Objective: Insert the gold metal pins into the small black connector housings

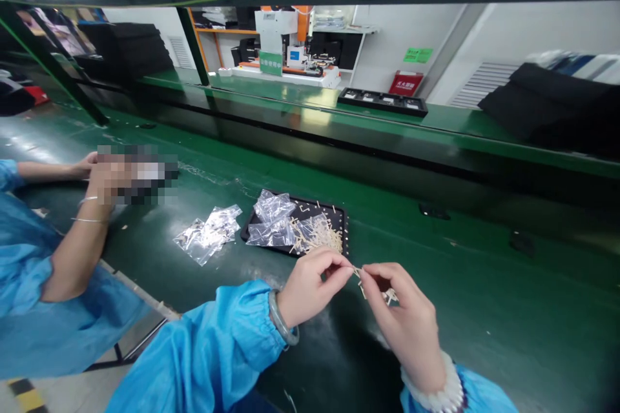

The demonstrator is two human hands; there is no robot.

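My left hand [314,287] pinches a tiny beige stick-like piece [357,270] between thumb and forefinger. At the other end of this piece are the closed thumb and forefinger of my right hand [409,319]. More beige pieces [389,297] show behind the right fingers; whether they lie in that hand or on the table I cannot tell. Just beyond my hands is a black tray [345,226] holding a heap of similar beige pieces [323,233] and several clear plastic bags [272,206].
More clear bags [210,232] lie on the green table [484,310], left of the tray. A co-worker's hands [104,174] are at the far left, around a blurred dark object. Behind stands a raised ledge with a long black tray [382,103] and black stacked material [557,103].
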